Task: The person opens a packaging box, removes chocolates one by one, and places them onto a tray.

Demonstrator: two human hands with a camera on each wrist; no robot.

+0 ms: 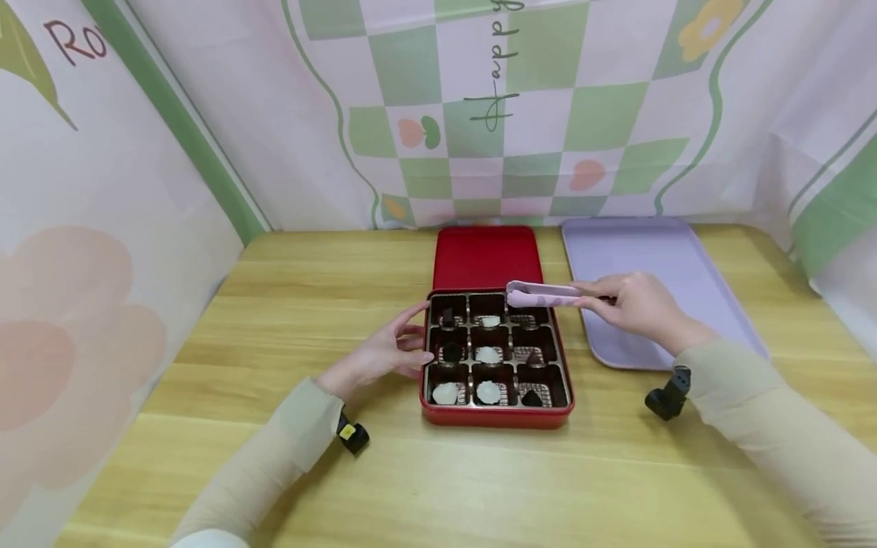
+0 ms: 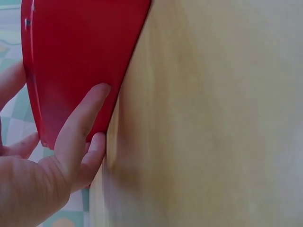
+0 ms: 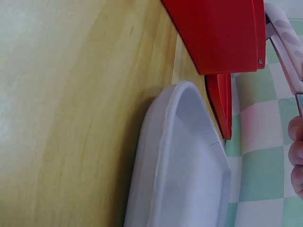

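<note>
A red tin box (image 1: 496, 417) with a divided brown insert lies on the table, white and dark chocolate-like pieces in its compartments. One scalloped white piece (image 1: 489, 392) sits in the front middle compartment, a dark piece (image 1: 531, 398) in the front right. My left hand (image 1: 384, 352) touches the tin's left wall with spread fingers; in the left wrist view its thumb (image 2: 83, 118) lies along the red side. My right hand (image 1: 640, 308) pinches pink tongs (image 1: 544, 294), whose tips are over the back right compartment, partly hiding it. Whether the tongs hold anything cannot be told.
Behind the tin lies a red lid (image 1: 488, 255). A lavender tray (image 1: 651, 251) stands at the right, under my right hand and wrist. A wooden table (image 1: 329, 281) bears everything, with a patterned cloth (image 1: 541, 137) hanging behind it.
</note>
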